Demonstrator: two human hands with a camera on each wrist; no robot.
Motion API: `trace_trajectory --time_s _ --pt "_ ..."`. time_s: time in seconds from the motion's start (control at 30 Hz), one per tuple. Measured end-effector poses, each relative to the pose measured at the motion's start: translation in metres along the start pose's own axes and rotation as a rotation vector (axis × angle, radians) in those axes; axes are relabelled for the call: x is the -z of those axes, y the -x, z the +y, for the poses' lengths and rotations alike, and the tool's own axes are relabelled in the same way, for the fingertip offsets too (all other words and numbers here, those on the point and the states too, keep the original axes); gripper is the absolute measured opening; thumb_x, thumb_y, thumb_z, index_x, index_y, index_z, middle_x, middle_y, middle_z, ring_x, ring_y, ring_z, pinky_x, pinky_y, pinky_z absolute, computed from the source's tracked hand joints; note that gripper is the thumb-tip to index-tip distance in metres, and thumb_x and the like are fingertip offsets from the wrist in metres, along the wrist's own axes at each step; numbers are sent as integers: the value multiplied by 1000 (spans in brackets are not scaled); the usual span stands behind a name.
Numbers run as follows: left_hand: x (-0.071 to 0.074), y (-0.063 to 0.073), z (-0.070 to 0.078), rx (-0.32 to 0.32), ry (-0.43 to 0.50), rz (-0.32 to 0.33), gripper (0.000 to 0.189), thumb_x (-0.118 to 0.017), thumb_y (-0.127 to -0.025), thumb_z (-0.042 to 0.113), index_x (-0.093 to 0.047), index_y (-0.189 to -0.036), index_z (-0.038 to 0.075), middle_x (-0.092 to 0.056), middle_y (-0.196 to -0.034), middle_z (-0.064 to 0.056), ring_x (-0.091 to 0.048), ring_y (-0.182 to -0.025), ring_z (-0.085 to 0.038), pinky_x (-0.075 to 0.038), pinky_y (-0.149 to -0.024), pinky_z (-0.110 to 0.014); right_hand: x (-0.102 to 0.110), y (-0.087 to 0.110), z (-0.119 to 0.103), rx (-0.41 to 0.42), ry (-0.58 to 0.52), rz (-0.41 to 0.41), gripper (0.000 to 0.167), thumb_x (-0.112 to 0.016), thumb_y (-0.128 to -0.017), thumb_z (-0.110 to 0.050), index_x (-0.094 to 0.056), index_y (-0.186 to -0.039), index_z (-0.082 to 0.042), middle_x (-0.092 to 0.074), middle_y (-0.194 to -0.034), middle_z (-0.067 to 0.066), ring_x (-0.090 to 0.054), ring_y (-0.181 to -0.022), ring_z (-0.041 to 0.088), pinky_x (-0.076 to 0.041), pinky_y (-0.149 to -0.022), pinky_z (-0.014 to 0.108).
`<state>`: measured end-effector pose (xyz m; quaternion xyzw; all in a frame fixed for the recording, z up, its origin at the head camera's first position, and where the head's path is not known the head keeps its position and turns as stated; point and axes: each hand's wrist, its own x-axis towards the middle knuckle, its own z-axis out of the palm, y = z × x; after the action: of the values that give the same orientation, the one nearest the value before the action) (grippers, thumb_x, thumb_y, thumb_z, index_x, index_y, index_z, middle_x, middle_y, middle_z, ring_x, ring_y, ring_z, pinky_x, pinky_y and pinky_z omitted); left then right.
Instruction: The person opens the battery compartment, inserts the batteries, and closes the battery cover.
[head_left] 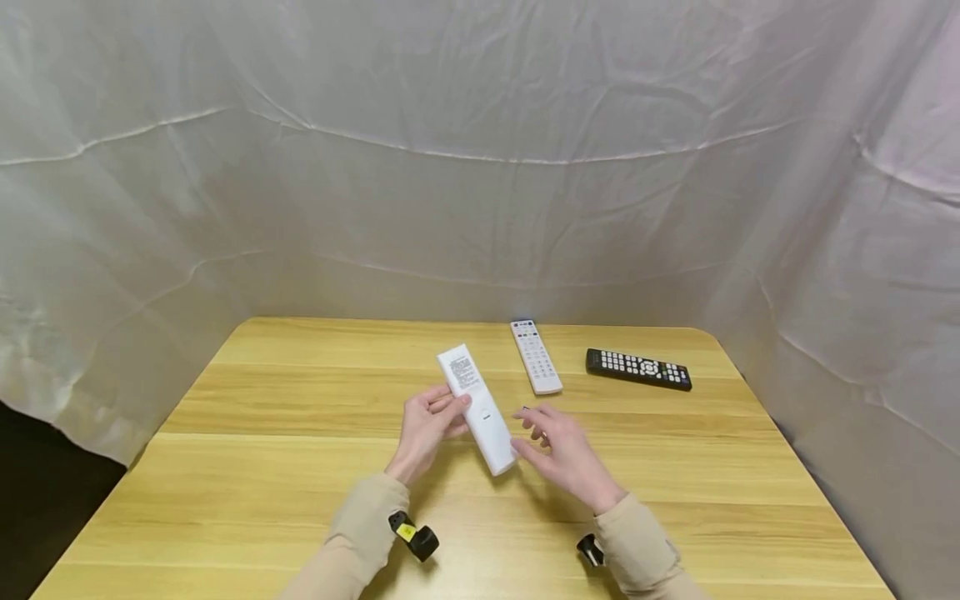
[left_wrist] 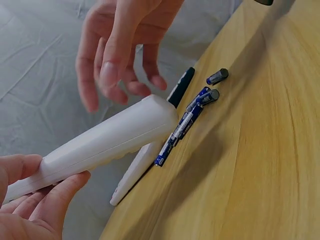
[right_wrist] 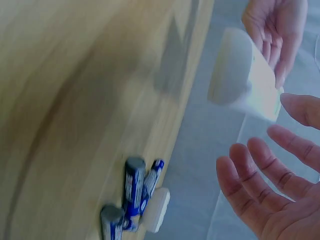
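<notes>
The left hand (head_left: pixel 426 425) grips a long white plastic remote (head_left: pixel 487 425), printed face up, above a wood-grain counter (head_left: pixel 285 467); the right hand (head_left: pixel 564 454), fingers loosely parted, hovers by the remote's near end, contact unclear. Blue-and-black cylindrical batteries (left_wrist: pixel 184 125) lie nearby.

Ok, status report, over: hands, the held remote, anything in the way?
Left hand grips white remote, printed back up. Right hand empty, close by. Batteries on table; no obstruction seen.

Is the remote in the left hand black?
No, the left hand grips a white remote; the black remote lies on the table.
</notes>
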<state>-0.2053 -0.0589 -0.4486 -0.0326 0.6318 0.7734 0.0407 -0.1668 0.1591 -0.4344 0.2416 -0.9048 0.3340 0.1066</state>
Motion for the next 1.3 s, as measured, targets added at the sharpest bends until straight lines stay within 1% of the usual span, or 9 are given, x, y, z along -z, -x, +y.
trace_trajectory --time_s 0.1,0.27,0.4,0.5,0.6,0.7,0.93,1.17,1.3 --pt "-1 2 -1 -6 3 -2 41 -66 -94 1 -56 -132 -10 -66 -123 -31 -76 -91 -22 -67 -76 -29 -5 -1 -7 12 28 -25 40 -76 -88 -14 -65 -125 -3 -67 -105 11 -62 -82 19 -57 -67 22" --pt "-2 4 -3 -13 10 -5 42 -66 -94 1 -55 -133 -11 -66 -123 -32 -76 -87 -19 -67 -75 -28 -8 -1 -17 -5 56 -66 45 -74 -90 -18 -62 -131 -4 -64 -105 9 -64 -85 20 -53 -70 19" --pt "-3 5 -4 -14 15 -3 43 -66 -93 1 -54 -133 -12 -65 -123 -33 -76 -87 -19 -67 -74 -28 -12 -3 -19 11 85 -58 44 -74 -90 -20 -62 -130 -6 -63 -104 7 -61 -82 18 -50 -67 16" --pt "-4 6 -5 -17 17 -5 43 -66 -93 1 -54 -133 -12 -65 -123 -34 -76 -89 -21 -67 -75 -28 -15 -3 -18 25 99 -44 42 -75 -90 -20 -63 -127 -6 -61 -101 5 -56 -79 12 -48 -62 13" --pt "-4 6 -6 -20 19 -8 44 -66 -93 1 -54 -133 -13 -64 -123 -34 -76 -91 -23 -67 -75 -29 -17 -3 -18 21 105 -40 40 -76 -89 -21 -63 -125 -7 -60 -100 3 -53 -78 9 -47 -60 12" --pt "-4 6 -7 -17 25 -9 45 -66 -93 1 -53 -134 -13 -64 -124 -34 -76 -91 -21 -67 -75 -28 -18 -4 -18 8 106 -47 39 -76 -90 -21 -64 -124 -8 -58 -97 2 -52 -77 9 -46 -59 12" --pt "-5 7 -7 -13 32 -6 45 -66 -93 1 -54 -134 -12 -65 -123 -34 -76 -86 -18 -67 -73 -27 -18 -7 -19 -36 73 -68 38 -76 -89 -22 -63 -122 -9 -60 -100 1 -55 -81 10 -48 -62 13" --pt "-6 8 -8 -17 27 3 43 -66 -92 0 -55 -132 -12 -65 -122 -34 -75 -84 -18 -67 -71 -26 -18 -12 -18 -73 11 -90 34 -78 -87 -16 -61 -115 -10 -60 -95 1 -54 -79 12 -48 -61 14" --pt "-7 8 -8 -19 27 0 43 -66 -92 -1 -55 -132 -12 -65 -123 -34 -76 -85 -19 -67 -71 -26 -18 -14 -18 -107 -16 -117 31 -77 -87 -17 -59 -112 -12 -58 -91 -1 -52 -79 10 -46 -61 15"
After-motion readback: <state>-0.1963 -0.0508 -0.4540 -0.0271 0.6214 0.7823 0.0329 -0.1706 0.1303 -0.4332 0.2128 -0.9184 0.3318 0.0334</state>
